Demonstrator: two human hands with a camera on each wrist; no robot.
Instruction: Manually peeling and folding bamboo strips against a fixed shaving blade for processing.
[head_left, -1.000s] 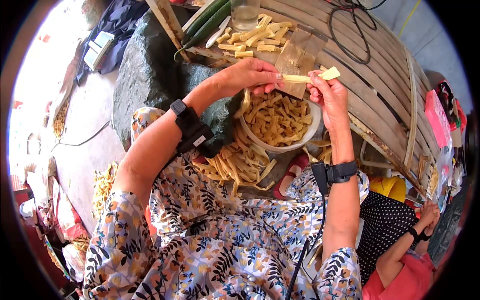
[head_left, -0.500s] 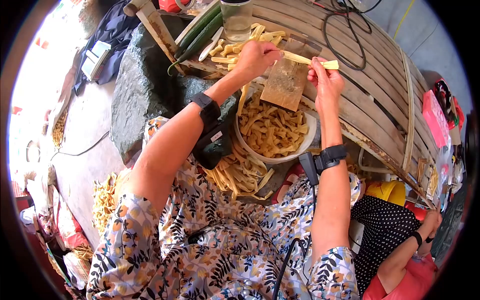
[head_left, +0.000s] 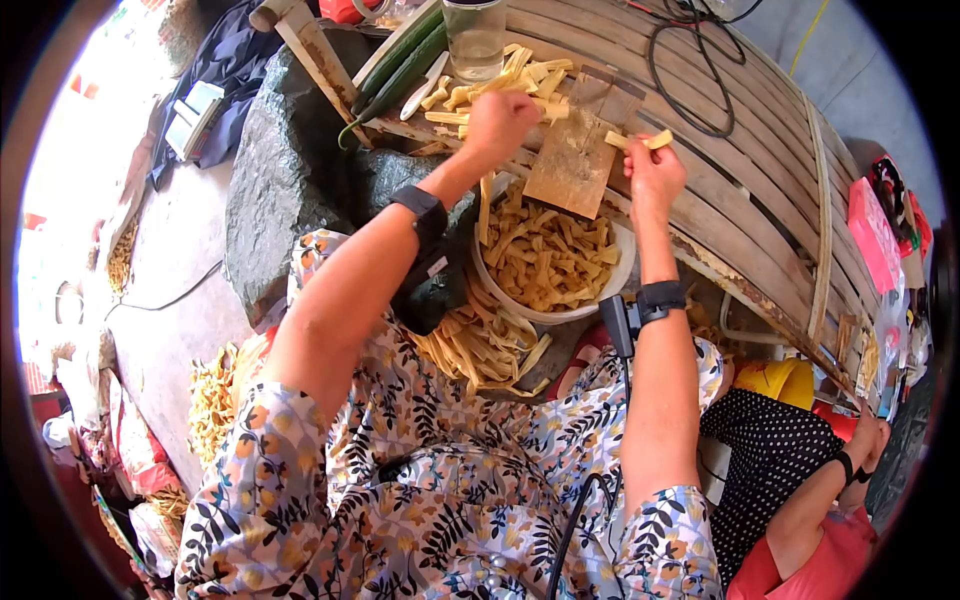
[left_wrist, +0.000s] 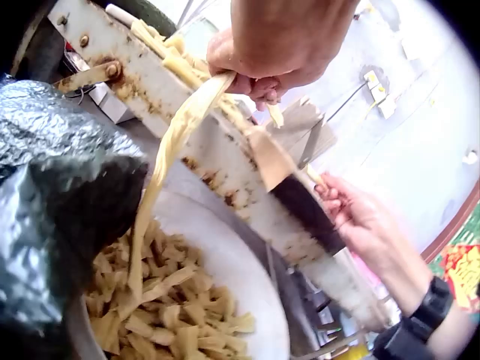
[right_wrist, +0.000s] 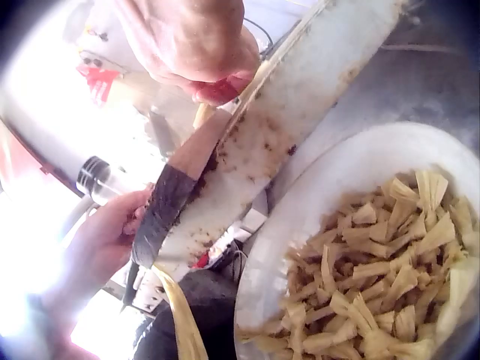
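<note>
My left hand (head_left: 503,125) grips a long pale-yellow strip (left_wrist: 171,142) above the left edge of a wooden board (head_left: 568,165). One end sticks out past the fingers; the rest hangs down to the bucket in the left wrist view. Right of the board, my right hand (head_left: 655,180) pinches a short yellow piece (head_left: 622,141) between thumb and fingers. A thin grey blade (left_wrist: 310,144) stands up at the board. Below both hands, a white bucket (head_left: 628,262) holds many short cut pieces (head_left: 540,255).
Several yellow pieces (head_left: 520,75) lie on the slatted bench (head_left: 760,190) behind the left hand, near cucumbers (head_left: 400,70), a white-handled tool (head_left: 425,87) and a jar (head_left: 475,45). Dark plastic (head_left: 290,170) covers something at left. Long strips (head_left: 475,345) lie below the bucket.
Earlier, one strip stretched between both hands over the board. Now it is parted: the right hand has a short piece, the left the long remainder. The left hand has shifted slightly left and down.
</note>
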